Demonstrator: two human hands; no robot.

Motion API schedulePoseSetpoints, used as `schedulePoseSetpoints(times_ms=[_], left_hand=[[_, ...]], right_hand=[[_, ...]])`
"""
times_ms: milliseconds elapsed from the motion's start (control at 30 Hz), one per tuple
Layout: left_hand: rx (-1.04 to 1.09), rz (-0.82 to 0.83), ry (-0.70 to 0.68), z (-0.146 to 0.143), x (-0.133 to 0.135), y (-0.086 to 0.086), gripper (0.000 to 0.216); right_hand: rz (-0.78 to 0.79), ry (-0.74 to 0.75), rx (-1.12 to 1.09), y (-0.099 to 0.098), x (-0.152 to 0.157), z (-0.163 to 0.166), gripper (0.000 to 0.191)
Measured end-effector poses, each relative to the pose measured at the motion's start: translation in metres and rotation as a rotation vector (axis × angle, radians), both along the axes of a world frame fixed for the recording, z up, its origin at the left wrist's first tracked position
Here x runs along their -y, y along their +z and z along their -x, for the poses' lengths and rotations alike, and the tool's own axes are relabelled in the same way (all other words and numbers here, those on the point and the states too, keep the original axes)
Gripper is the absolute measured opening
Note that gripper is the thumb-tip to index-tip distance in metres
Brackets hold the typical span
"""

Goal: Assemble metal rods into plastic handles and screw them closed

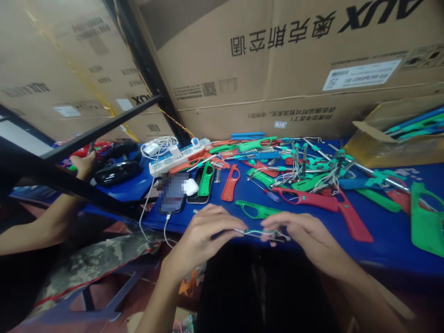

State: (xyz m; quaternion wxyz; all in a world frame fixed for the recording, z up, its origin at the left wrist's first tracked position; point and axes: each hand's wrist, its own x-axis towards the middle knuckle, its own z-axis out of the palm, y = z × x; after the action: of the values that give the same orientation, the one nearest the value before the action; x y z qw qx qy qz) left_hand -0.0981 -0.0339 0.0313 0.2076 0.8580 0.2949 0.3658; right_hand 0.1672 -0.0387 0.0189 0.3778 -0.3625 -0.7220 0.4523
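Note:
My left hand (210,233) pinches one end of a thin metal lighter rod with a white wire (255,233), held level just in front of the table's near edge. At the other end, the fingers of my right hand (301,231) curl round the rod and wire, partly hiding them. Just beyond my hands lies a green lighter shell half (258,212) with a finger loop. Red lighter handles (308,200) lie behind my right hand. An orange shell half (230,184) and another green shell half (206,179) lie farther back.
A pile of rods, wires and shells (298,166) covers the blue table. A power strip (178,156) and charging phone (172,194) lie left. An open carton (374,143) stands right, large boxes (215,101) behind. Past the black frame (104,127), another person's hand (84,163) works.

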Motion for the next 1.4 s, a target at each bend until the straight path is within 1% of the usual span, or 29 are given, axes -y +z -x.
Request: schedulePoseSetpoints(times_ms=[167,300,400,500,567,800,933,1000,1067,1133,1233,1333,1400], left_hand=[[-0.045,-0.003,0.084,-0.004,0.011,0.006,0.016],[-0.080,0.008,0.136,-0.009,0.020,0.005,0.016],[-0.114,0.006,0.161,-0.011,0.025,0.006,0.015],[-0.132,-0.007,0.177,-0.013,0.029,0.007,0.015],[-0.138,-0.014,0.192,-0.014,0.032,0.007,0.015],[-0.151,0.000,0.204,-0.017,0.040,0.005,0.016],[-0.156,-0.009,0.211,-0.017,0.041,0.003,0.016],[-0.177,-0.023,0.216,-0.017,0.041,0.002,0.015],[-0.189,-0.043,0.217,-0.016,0.041,0.001,0.015],[-0.198,-0.057,0.214,-0.014,0.041,0.000,0.016],[-0.213,-0.055,0.174,-0.009,0.040,0.000,0.016],[-0.213,-0.055,0.099,-0.003,0.039,0.001,0.015],[-0.225,-0.054,0.066,-0.001,0.038,0.002,0.015]], right_hand=[[-0.292,-0.162,0.183,-0.004,0.014,0.007,0.016],[-0.486,-0.204,0.241,-0.008,0.020,0.015,0.006],[-0.582,-0.242,0.263,-0.009,0.022,0.019,0.005],[-0.614,-0.306,0.268,-0.010,0.025,0.023,0.007],[-0.584,-0.342,0.260,-0.011,0.028,0.027,0.006],[-0.350,-0.479,0.151,-0.015,0.037,0.042,0.008],[-0.177,-0.486,0.099,-0.018,0.040,0.045,0.007],[-0.155,-0.486,0.105,-0.020,0.041,0.046,0.008],[-0.144,-0.478,0.121,-0.021,0.042,0.046,0.012],[-0.089,-0.421,0.129,-0.020,0.042,0.045,0.016],[0.101,-0.242,0.080,-0.015,0.040,0.041,0.020],[0.293,-0.101,-0.008,-0.011,0.038,0.036,0.017],[0.354,-0.067,-0.041,-0.009,0.037,0.034,0.014]])
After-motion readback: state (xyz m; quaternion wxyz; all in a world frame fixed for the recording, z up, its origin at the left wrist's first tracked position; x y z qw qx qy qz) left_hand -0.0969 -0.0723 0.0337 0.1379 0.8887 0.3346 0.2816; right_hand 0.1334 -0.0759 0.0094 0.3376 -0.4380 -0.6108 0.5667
